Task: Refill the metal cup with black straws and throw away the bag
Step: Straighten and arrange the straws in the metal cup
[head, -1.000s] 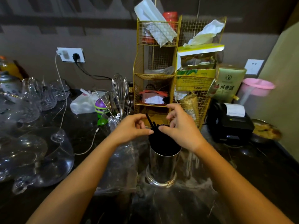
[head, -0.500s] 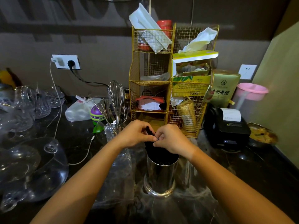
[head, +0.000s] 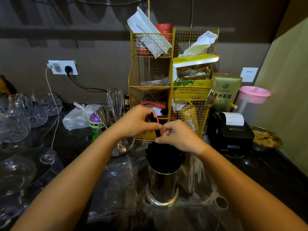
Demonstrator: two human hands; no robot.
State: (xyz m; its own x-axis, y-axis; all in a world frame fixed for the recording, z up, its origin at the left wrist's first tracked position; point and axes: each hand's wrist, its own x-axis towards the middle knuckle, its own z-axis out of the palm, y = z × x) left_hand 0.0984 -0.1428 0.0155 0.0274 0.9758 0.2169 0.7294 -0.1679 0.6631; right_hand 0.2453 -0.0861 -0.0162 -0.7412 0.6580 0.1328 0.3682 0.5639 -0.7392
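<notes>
A shiny metal cup [head: 162, 185] stands upright on the dark counter, packed with black straws [head: 164, 155] that stick out above its rim. A clear plastic bag [head: 115, 182] lies crumpled around the cup's base, mostly to its left and front. My left hand [head: 135, 122] is above the cup, closed on a few black straws [head: 154, 121] that poke up between its fingers. My right hand [head: 179, 136] meets it just over the straw tops, fingertips pinched on the same straws.
A gold wire rack [head: 168, 84] stuffed with packets stands right behind the cup. A glass jar with a whisk [head: 115, 102] sits to the left, glassware [head: 21, 114] fills the far left, and a black receipt printer [head: 230, 130] and a food bowl [head: 266, 137] are at right.
Both hands have risen a little above the cup with a few straws pinched between them. The view has shifted slightly downward and closer.
</notes>
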